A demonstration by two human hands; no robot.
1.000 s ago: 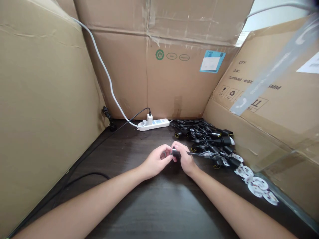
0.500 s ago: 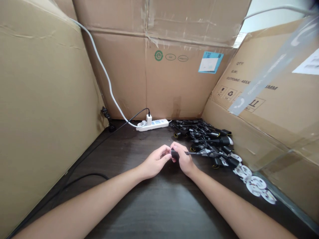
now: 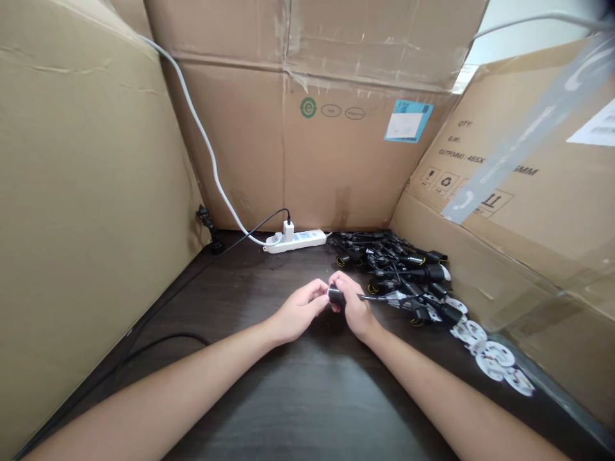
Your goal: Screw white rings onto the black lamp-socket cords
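Both hands meet over the dark table, holding a small black cylindrical plug (image 3: 336, 295) between their fingertips. My left hand (image 3: 302, 309) grips it from the left, and my right hand (image 3: 354, 303) grips it from the right. A thin black lead with a silver part (image 3: 384, 297) runs rightward from my right hand towards a heap of black cable connectors (image 3: 391, 264) with yellow rings. Much of the plug is hidden by my fingers.
Several white round labels (image 3: 492, 360) lie at the right on the dark table (image 3: 307, 397). A white power strip (image 3: 295, 241) with a plugged-in charger stands at the back. Cardboard boxes (image 3: 86, 192) wall the left, back and right; a black cable lies at the left.
My hands stay together on the black plug, with only a slight shift in their grip. The heap and labels have not visibly moved.
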